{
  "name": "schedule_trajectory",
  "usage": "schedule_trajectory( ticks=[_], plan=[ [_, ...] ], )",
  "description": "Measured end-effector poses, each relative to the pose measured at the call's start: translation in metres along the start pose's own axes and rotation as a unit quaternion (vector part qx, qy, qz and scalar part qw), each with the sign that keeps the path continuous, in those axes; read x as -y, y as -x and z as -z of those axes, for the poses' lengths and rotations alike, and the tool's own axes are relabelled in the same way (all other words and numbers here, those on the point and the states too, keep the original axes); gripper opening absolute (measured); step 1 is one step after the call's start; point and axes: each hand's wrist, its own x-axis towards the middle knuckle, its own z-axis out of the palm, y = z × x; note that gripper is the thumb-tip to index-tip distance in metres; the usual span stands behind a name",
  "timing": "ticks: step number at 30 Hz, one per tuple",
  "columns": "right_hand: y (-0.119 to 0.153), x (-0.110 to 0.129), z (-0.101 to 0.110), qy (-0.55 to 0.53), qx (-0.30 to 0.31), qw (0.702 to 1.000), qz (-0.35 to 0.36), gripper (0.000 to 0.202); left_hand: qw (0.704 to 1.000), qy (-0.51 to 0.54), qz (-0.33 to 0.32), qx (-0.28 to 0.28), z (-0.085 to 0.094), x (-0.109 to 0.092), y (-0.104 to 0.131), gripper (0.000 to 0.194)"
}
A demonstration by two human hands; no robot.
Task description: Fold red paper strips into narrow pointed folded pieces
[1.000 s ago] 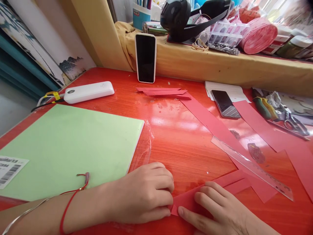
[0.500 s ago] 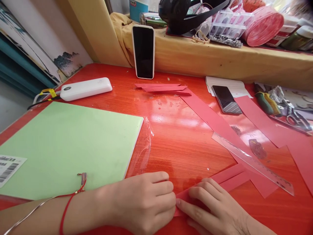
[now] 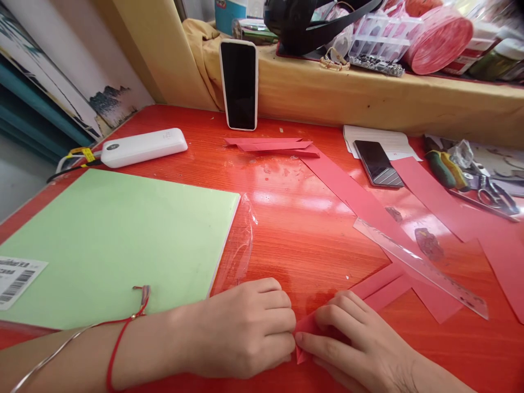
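Note:
A red paper strip (image 3: 308,326) with a lengthwise crease slants across the near part of the table, between my two hands. My left hand (image 3: 249,327) is curled closed at the strip's left end, its fingertips hidden. My right hand (image 3: 352,338) has its fingers bent over the strip, index fingertip pressing near the same end. Farther right, the strip reaches other red paper, on which a clear ruler (image 3: 421,265) lies. Folded red strips (image 3: 272,144) rest at the back of the table.
A green paper pack (image 3: 123,240) lies on the left, a white power bank (image 3: 145,147) behind it. A phone (image 3: 239,84) stands upright at the back; another phone (image 3: 377,164) lies right, near pliers (image 3: 442,169) and scissors (image 3: 491,191). Crinkled clear plastic (image 3: 243,245) edges the green pack.
My left hand has shifted slightly up and right. The strip's near end now shows a narrow pointed corner beneath my fingers. The strip's far end has moved slightly left.

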Motion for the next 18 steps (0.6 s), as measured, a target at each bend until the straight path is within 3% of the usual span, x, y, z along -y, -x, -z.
schedule_trajectory(
  ticks=[5, 11, 18],
  plan=[
    [0.001, 0.000, 0.002, -0.010, 0.002, 1.000, 0.002, 0.024, 0.999, 0.044, 0.024, 0.015, 0.000, 0.001, 0.001, 0.036],
    [-0.002, 0.001, 0.004, -0.011, -0.010, 1.000, 0.010, 0.025, 1.000, 0.000, 0.028, 0.012, -0.001, -0.005, -0.001, 0.031],
    [-0.001, -0.001, 0.011, 0.012, -0.016, 0.998, 0.059, 0.032, 0.981, 0.088, 0.172, -0.014, -0.002, -0.011, -0.003, 0.019]
  ],
)
